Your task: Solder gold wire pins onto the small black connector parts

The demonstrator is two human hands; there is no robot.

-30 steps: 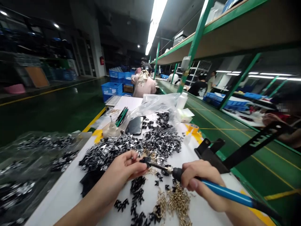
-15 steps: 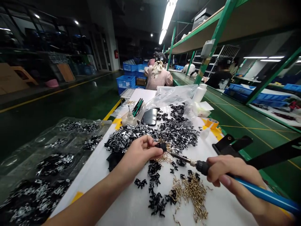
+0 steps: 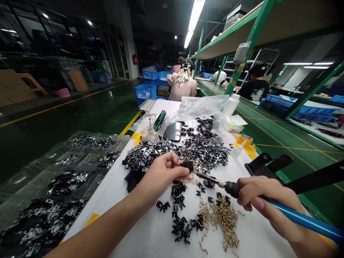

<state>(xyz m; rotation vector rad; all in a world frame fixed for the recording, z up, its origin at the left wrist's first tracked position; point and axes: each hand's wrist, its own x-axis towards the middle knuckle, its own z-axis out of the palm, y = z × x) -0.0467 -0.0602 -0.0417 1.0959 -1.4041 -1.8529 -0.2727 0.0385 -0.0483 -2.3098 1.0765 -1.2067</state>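
My left hand point(image 3: 163, 172) reaches in over the middle of the white table and pinches a small black plastic part point(image 3: 188, 166) between thumb and fingers. My right hand point(image 3: 264, 193) is closed round a blue-handled soldering iron point(image 3: 229, 189) with a black collar and thin metal shaft. Its tip points left and meets or nearly meets the black part; I cannot tell which. Small curved brass-coloured pieces point(image 3: 224, 222) lie in a pile below. Several loose black clips point(image 3: 181, 229) are scattered to the left of that pile. A large heap of black-and-silver parts point(image 3: 150, 154) spreads beyond my hands.
A phone point(image 3: 173, 131), a clear holder point(image 3: 149, 134), green-and-black tweezers point(image 3: 159, 120) and plastic sheeting point(image 3: 199, 107) lie toward the back. Orange tape point(image 3: 244, 140) and a black bracket point(image 3: 268, 165) are at right. Clear trays of parts point(image 3: 88, 157) stand left. A co-worker point(image 3: 182, 84) sits ahead.
The whole view has shifted slightly, so things appear a little to the right. Both hands keep their grips, and the iron's tip stays at the black part.
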